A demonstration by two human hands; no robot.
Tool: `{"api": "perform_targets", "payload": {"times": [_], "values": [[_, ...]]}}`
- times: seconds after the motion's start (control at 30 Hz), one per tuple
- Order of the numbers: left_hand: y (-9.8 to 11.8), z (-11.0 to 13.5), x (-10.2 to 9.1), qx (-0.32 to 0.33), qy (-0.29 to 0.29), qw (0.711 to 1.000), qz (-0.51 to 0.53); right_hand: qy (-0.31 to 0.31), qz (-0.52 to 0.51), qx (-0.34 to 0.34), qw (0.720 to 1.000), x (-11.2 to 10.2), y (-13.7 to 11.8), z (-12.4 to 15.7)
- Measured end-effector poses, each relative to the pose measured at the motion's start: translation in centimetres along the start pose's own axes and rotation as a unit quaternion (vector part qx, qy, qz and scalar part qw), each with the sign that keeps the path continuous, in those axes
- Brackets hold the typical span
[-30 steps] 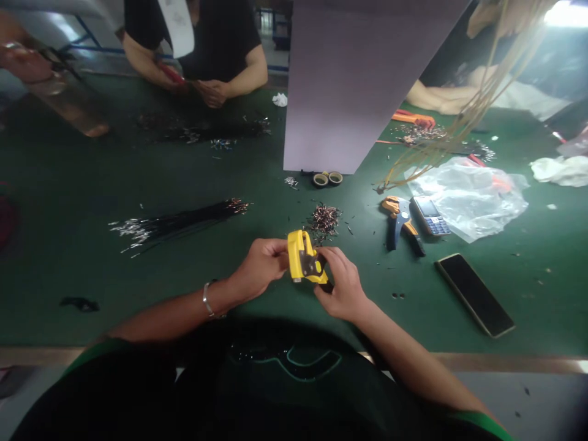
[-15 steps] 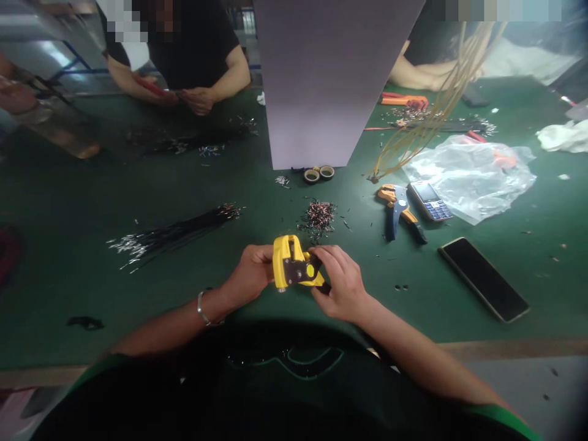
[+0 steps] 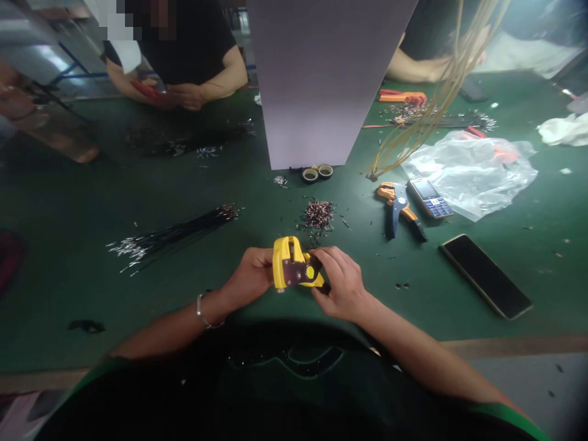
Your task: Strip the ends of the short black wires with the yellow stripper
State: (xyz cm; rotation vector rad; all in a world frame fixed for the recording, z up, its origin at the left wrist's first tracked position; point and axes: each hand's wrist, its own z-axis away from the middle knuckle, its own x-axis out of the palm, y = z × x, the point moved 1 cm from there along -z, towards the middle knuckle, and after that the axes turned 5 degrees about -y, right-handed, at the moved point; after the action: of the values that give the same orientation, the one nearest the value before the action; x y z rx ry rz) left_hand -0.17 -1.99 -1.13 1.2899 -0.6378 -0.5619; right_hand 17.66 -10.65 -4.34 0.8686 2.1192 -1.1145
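A yellow wire stripper tool [image 3: 292, 268] sits between both my hands just above the green table [image 3: 92, 275]. My left hand [image 3: 250, 277] curls closed around the tool's left side; a silver bracelet circles that wrist. My right hand [image 3: 340, 282] grips the tool's right end, fingers pinched over its handle. A small pile of stripped copper wire ends [image 3: 318, 215] lies just beyond the tool. A bundle of black wires [image 3: 172, 235] with bare tips stretches out to the left.
An orange-and-blue stripper [image 3: 399, 208], a keypad phone [image 3: 429, 198], a smartphone [image 3: 486, 276] and a clear plastic bag [image 3: 468, 171] lie to the right. A grey upright panel [image 3: 321, 79] and two tape rolls [image 3: 318, 173] stand ahead. Other people's arms rest at the far edge.
The yellow tool has turned in my hands, so its dark metal side with the yellow knob faces up. Both hands stay closed on it.
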Motion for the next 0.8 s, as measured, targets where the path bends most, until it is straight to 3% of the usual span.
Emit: {"api": "perform_targets", "payload": {"times": [0.8], "values": [[0.03,-0.09,-0.13,-0.017,-0.017,0.997,-0.072,-0.013,0.048,-0.004,0.999,0.15,0.03,0.39]]}}
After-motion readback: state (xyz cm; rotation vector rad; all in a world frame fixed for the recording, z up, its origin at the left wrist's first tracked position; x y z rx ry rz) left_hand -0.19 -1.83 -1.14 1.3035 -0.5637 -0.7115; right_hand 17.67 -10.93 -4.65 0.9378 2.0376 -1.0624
